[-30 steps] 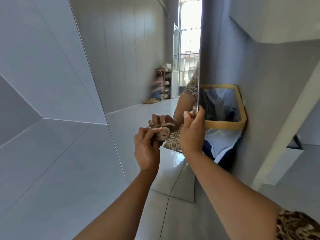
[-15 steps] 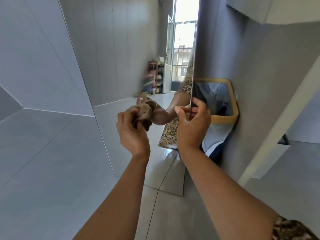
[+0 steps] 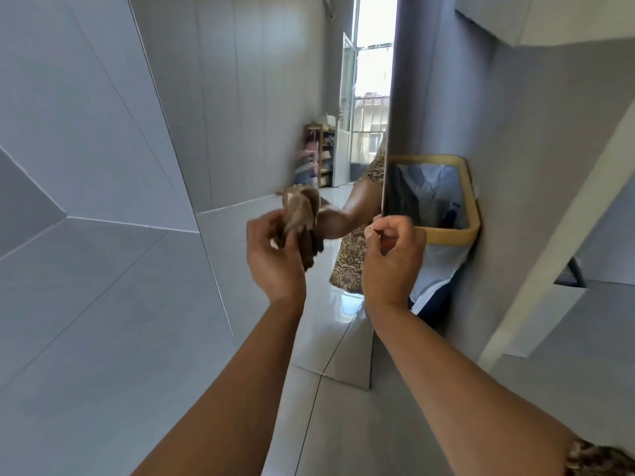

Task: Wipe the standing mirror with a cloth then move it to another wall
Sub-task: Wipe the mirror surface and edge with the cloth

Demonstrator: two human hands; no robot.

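The standing mirror is a tall frameless one, bottom edge on the tiled floor, leaning back against the grey wall on the right. You're seeing it at a sharp angle, so the glass mostly shows a reflected hallway, a bright doorway and a shelf rack.

Left hand is closed around a bunched-up brown cloth, held up right at the glass about halfway up the mirror. The cloth is a bit motion-blurred, and its reflection plus a reflected forearm sit just behind it, so it looks pressed on or nearly on the surface; can't say for sure it's touching.

Right hand is pinching the mirror's right edge, thumb on the front side and fingers curled around the back.

Just behind that edge, against the wall, there's a yellow-rimmed laundry basket with light blue and white fabric in it. A patterned sleeve shows at the bottom right corner.
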